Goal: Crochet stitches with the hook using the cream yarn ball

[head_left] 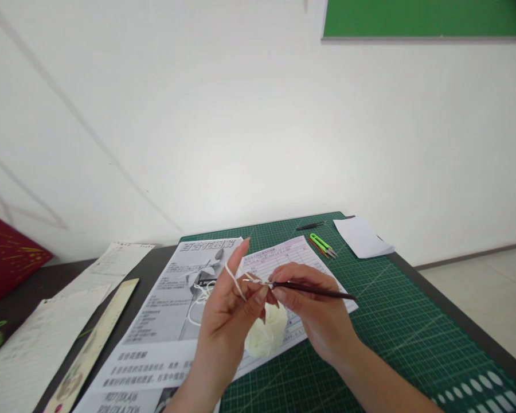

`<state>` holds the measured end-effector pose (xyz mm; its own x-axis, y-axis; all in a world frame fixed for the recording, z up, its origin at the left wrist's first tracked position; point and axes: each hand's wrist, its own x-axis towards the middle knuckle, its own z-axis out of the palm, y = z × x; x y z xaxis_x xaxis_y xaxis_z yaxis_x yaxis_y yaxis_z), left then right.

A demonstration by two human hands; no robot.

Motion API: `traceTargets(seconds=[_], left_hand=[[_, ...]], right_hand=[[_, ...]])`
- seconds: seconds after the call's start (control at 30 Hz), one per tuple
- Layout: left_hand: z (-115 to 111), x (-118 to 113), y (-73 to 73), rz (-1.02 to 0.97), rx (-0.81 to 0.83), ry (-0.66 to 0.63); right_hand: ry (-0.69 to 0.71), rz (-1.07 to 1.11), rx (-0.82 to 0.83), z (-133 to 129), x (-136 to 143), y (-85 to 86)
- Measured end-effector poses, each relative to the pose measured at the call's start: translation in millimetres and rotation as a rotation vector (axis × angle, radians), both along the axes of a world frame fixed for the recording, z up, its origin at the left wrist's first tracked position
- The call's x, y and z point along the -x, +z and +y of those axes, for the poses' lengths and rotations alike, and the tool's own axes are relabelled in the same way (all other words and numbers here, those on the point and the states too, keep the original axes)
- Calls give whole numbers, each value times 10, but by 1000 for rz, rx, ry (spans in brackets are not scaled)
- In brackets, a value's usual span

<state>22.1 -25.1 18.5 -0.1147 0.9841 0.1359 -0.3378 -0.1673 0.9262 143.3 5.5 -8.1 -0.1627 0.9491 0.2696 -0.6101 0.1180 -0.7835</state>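
Observation:
My left hand (232, 307) has its index finger raised with white yarn (235, 280) looped round it, while its thumb and other fingers pinch a small piece of yarn work. My right hand (316, 304) grips a dark-handled crochet hook (316, 290), whose tip meets the yarn at my left fingertips. A pale cream ball of yarn (266, 332) lies below and between my hands on a printed form (292, 252). Loose white yarn (195, 312) lies on a printed pattern sheet (155, 321) at the left.
Green snips (320, 243) and dark tweezers (311, 226) lie on the green cutting mat (395, 321). White paper (362, 236) sits at the back right. A ruler (97, 344), handwritten sheets (47, 332) and a red object (11, 258) are at the left. A wall (241, 115) stands behind.

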Motion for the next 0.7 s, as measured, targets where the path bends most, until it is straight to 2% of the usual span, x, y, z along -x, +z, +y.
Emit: traceTargets(seconds=[0.2,0.53,0.7], left_hand=[[-46,-43,-53,58,2,70],[-48,-43,-43,109,-1,18],[-67,-17,-29,120,-31,8]], right_hand=[[25,0,96,3,6,-2],[-2,25,141,10,23,38],[-72,9,156,-4,5,28]])
